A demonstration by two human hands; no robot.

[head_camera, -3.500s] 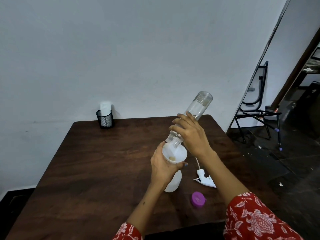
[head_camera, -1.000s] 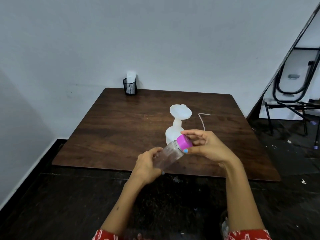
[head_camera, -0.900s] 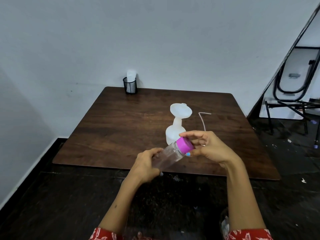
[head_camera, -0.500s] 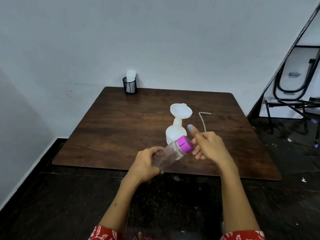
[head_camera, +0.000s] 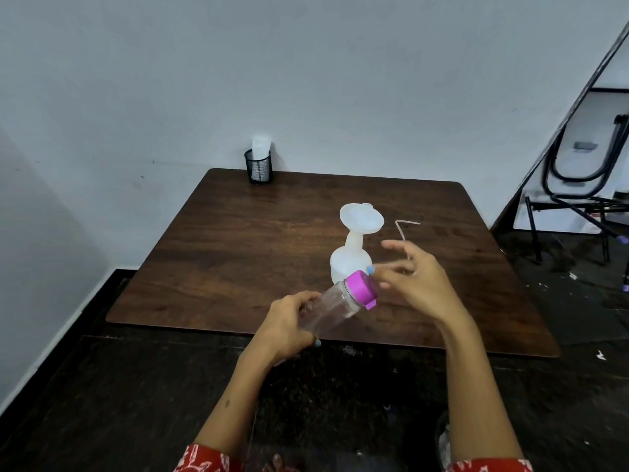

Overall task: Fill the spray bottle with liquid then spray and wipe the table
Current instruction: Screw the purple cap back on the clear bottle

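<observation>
L hand (head_camera: 289,327): grip curled, holding | R hand (head_camera: 413,279): fingers loose, spread, free

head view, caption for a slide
Left hand grips clear bottle with purple cap; spray bottle stands beneath funnel.

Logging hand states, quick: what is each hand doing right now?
Left hand: grips the clear bottle, which has a purple cap.
Right hand: open, fingers spread beside the cap, holding nothing.
</observation>
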